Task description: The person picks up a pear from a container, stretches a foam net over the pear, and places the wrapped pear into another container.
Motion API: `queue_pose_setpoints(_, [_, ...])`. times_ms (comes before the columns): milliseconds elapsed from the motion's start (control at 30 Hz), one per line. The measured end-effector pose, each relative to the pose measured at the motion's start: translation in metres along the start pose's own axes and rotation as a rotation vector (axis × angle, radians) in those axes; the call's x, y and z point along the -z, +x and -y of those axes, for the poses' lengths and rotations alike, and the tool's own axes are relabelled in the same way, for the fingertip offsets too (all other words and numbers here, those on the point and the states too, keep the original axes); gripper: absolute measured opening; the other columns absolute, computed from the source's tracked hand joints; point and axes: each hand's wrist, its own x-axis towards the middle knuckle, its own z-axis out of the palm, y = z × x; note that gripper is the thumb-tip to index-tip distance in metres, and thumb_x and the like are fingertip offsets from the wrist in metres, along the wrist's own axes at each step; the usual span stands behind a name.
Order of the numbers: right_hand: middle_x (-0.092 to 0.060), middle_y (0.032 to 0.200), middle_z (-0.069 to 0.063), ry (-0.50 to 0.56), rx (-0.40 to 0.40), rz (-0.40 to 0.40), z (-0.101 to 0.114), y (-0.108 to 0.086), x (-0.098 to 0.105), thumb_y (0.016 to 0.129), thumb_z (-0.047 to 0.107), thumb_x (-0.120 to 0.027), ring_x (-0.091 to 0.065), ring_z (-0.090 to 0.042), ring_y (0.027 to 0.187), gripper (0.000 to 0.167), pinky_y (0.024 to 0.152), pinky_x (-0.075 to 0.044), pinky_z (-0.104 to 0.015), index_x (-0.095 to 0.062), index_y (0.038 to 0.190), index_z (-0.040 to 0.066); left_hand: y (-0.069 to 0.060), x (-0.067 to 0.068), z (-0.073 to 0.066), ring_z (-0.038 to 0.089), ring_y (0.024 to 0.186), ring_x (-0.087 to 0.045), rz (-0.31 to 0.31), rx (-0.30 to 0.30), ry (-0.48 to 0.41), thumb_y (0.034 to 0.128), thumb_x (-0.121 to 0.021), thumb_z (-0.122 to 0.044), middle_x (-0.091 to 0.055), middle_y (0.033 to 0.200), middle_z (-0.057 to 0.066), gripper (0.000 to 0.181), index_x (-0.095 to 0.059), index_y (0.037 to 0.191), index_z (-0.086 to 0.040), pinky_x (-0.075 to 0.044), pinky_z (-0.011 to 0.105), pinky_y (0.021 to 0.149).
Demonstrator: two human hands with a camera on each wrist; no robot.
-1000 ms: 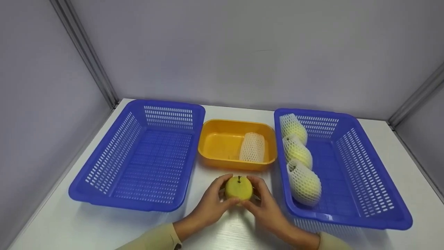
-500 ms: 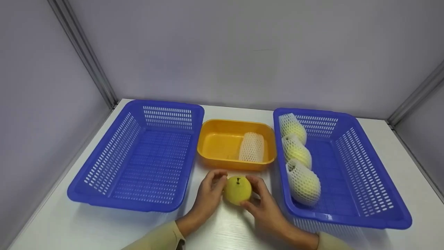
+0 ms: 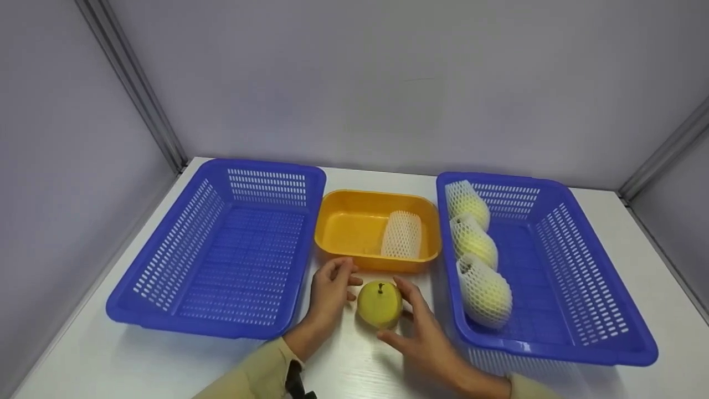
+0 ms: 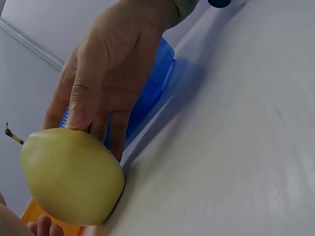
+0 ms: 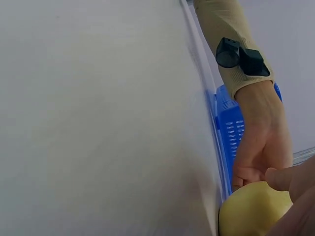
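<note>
A bare yellow-green pear stands upright on the white table, its dark stem pointing up. My left hand is just to its left, fingers loosely bent and holding nothing; in the left wrist view, its thumb overlaps the pear's upper edge, and contact is unclear. On the other side, my right hand is spread around the pear, the thumb in front and the index finger behind. Part of the right hand's fingers is hidden behind the pear. In the right wrist view, the pear is cut off at the bottom edge.
Behind the pear is an orange tub with a white foam net sleeve in it. A blue basket stands left. Another blue basket at right holds three net-wrapped pears along its left wall. Grey panels enclose the table.
My left hand has let go of the pear and drawn back left and slightly forward. The right hand's thumb has loosened away from the pear, which stays in nearly the same spot.
</note>
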Motion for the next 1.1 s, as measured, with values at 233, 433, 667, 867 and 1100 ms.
queue_pose_setpoints(233, [-0.033,0.159,-0.023,-0.271,0.085,-0.027,0.033,-0.007,0.007,0.083,0.011,-0.085,-0.03,-0.043,0.146,0.086,0.113,-0.031,-0.066,-0.036,0.153,0.004,0.005,-0.001,0.0,0.015,0.08,-0.069,0.01,0.045,-0.031,0.1083,-0.051,-0.026,-0.072,0.104,0.013,0.037,-0.063,0.119,0.007,-0.052,0.023,0.055])
queue_pose_setpoints(433, [-0.048,0.148,-0.017,-0.341,0.115,0.051,0.065,0.005,0.028,0.09,0.014,-0.079,-0.045,-0.037,0.138,0.056,0.103,-0.048,-0.056,-0.053,0.139,0.006,0.008,-0.002,0.001,0.013,0.08,-0.067,0.016,0.095,-0.084,0.1078,-0.053,-0.025,-0.072,0.1,0.01,0.034,-0.065,0.115,0.006,-0.051,0.023,0.056])
queue_pose_setpoints(667, [-0.069,0.119,-0.007,-0.387,-0.005,0.177,0.099,0.048,0.056,0.097,0.018,-0.072,-0.065,-0.027,0.109,0.025,0.085,-0.059,-0.041,-0.069,0.118,0.006,0.011,-0.004,0.002,0.012,0.077,-0.067,0.003,0.109,-0.113,0.1065,-0.056,-0.025,-0.072,0.095,0.008,0.031,-0.066,0.109,0.004,-0.05,0.022,0.055])
queue_pose_setpoints(867, [-0.072,0.087,-0.003,-0.528,-0.059,0.228,0.115,0.093,0.072,0.101,0.022,-0.066,-0.063,-0.017,0.075,0.019,0.072,-0.056,-0.034,-0.075,0.101,0.005,0.012,-0.003,0.004,0.014,0.076,-0.066,-0.014,0.09,-0.129,0.1061,-0.057,-0.028,-0.072,0.088,0.007,0.033,-0.067,0.106,0.003,-0.05,0.024,0.056])
queue_pose_setpoints(1100, [-0.07,0.071,-0.006,-0.801,-0.202,0.32,0.122,0.133,0.085,0.103,0.026,-0.06,-0.06,-0.016,0.059,0.034,0.057,-0.051,-0.031,-0.074,0.082,0.003,0.012,-0.005,0.005,0.016,0.069,-0.065,-0.048,0.081,-0.131,0.1057,-0.058,-0.029,-0.073,0.083,0.013,0.035,-0.068,0.104,0.004,-0.048,0.024,0.052])
